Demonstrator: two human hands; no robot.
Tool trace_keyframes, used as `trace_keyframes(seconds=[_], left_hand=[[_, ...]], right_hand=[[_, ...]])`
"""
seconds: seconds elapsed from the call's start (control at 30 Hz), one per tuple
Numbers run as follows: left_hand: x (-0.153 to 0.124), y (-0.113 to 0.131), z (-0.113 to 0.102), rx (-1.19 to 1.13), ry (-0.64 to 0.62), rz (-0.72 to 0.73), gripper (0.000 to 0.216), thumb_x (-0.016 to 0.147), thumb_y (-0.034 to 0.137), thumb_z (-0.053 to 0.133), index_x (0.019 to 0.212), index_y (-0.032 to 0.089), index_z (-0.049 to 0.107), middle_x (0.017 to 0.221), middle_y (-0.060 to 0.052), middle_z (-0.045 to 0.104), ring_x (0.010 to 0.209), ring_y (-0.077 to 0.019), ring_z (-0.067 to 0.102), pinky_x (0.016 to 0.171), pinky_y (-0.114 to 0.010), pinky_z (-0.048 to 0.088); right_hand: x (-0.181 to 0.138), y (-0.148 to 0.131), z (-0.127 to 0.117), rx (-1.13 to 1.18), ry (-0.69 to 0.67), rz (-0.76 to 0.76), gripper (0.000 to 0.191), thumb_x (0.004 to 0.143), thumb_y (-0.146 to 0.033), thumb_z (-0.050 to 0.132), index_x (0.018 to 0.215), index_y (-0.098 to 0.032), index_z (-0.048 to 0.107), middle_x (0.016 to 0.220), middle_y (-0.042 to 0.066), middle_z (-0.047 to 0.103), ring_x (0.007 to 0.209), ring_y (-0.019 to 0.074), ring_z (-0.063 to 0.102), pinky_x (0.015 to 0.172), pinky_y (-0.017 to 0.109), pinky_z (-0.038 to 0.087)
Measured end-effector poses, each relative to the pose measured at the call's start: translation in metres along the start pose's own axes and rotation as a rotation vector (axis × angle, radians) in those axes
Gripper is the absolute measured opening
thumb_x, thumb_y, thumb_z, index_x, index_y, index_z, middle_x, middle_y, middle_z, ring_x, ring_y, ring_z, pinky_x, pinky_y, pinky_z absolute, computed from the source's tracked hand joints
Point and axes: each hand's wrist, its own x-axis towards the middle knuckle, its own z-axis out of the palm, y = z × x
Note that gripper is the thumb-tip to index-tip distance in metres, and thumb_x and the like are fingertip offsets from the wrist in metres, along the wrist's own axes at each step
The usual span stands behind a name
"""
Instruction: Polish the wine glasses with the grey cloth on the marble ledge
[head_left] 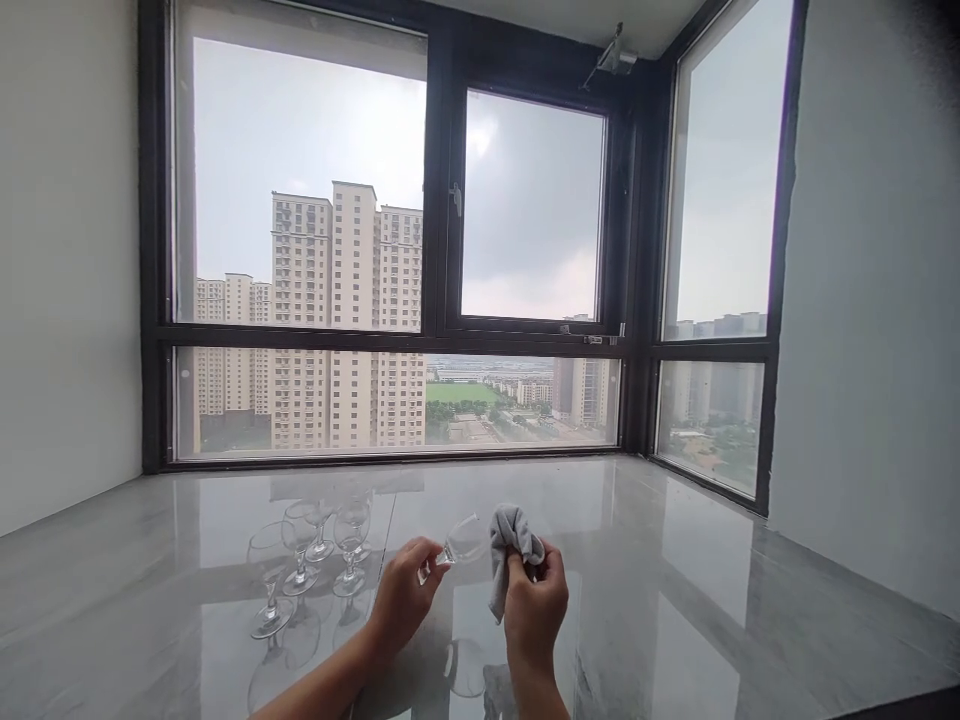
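While a tilted glass [463, 543] is pinched in the left hand [407, 590], gray cloth [510, 530] gripped by the right hand [536, 598], both held apart

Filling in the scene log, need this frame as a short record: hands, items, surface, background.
left hand: gripping a tilted clear glass near its stem, bowl angled toward the cloth
right hand: holding a bunched grey cloth
other items: stemmed glasses grouped upright, left of the hands
surface: glossy grey ledge, showing reflections
background: dark-framed windows, tall buildings outside
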Motion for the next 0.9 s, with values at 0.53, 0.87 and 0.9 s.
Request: trace_keyframes(seconds=[0.53,0.87,0.9], left_hand=[[0.002,-0.004,0.007,-0.124,-0.058,-0.177,0.022,0.082,0.039,0.06,0.074,0.019,0.065,0.061,0.001,0.062,0.059,-0.016,0.054,0.061,-0.026,0.039],[0.006,-0.011,0.008,-0.14,-0.138,-0.288,0.026,0.081,0.042,0.057,0.077,0.019,0.068,0.06,0.002,0.059,0.059,-0.0157,0.053,0.06,-0.025,0.036],[0.006,-0.012,0.008,-0.118,-0.147,-0.287,0.025,0.081,0.041,0.057,0.076,0.019,0.067,0.061,0.002,0.06,0.061,-0.0156,0.054,0.06,-0.025,0.035]], right_hand=[[-0.007,0.003,0.007,0.101,-0.32,-0.036,0.019,0.072,-0.031,0.067,0.084,-0.017,0.065,0.073,0.0,0.067,0.068,0.0177,0.058,0.064,0.027,0.047],[-0.009,0.001,0.006,0.022,-0.262,-0.062,0.018,0.072,-0.032,0.063,0.085,-0.02,0.063,0.075,0.001,0.066,0.07,0.0192,0.058,0.066,0.028,0.047],[-0.009,0.001,0.005,0.018,-0.251,-0.057,0.019,0.072,-0.034,0.063,0.085,-0.02,0.063,0.075,0.001,0.066,0.071,0.0196,0.059,0.066,0.028,0.047]])
